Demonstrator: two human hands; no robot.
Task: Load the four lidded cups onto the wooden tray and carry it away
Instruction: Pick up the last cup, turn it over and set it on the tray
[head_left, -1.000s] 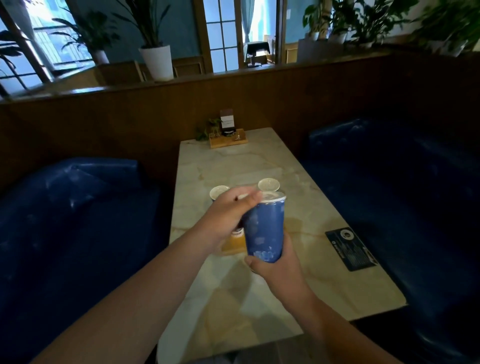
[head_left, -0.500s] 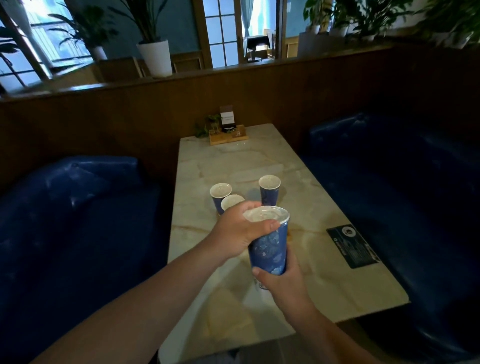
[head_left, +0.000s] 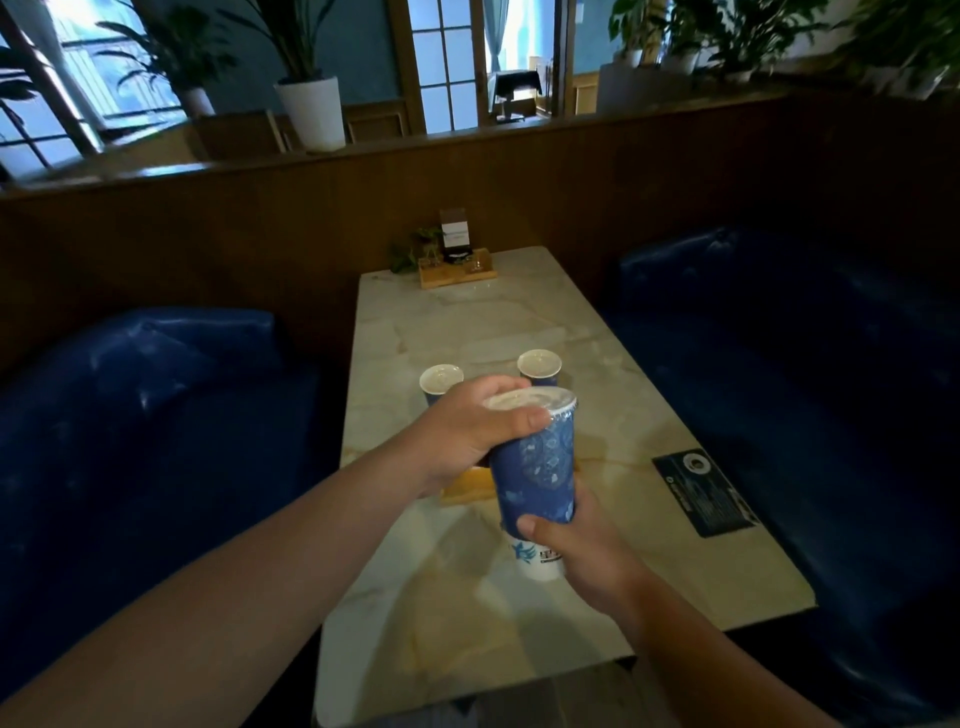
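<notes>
A blue patterned cup (head_left: 537, 475) with a clear lid is held above the marble table (head_left: 519, 322), tilted slightly. My left hand (head_left: 467, 434) grips its lidded rim from the left. My right hand (head_left: 582, 553) holds its white base from below. Behind it stand two more lidded blue cups, one at the left (head_left: 440, 380) and one at the right (head_left: 539, 364). A strip of the wooden tray (head_left: 467, 486) shows under my left hand; the hands hide most of it. A fourth cup is out of sight.
Blue padded benches (head_left: 156, 415) flank the table on both sides. A black card (head_left: 704, 491) lies near the table's right edge. A small wooden holder (head_left: 457, 267) with a sign and a plant sits at the far end against the wooden partition.
The cup dropped low and near half a second ago, showing a third cup behind it. It now sits higher again and hides that cup, both hands still on it.
</notes>
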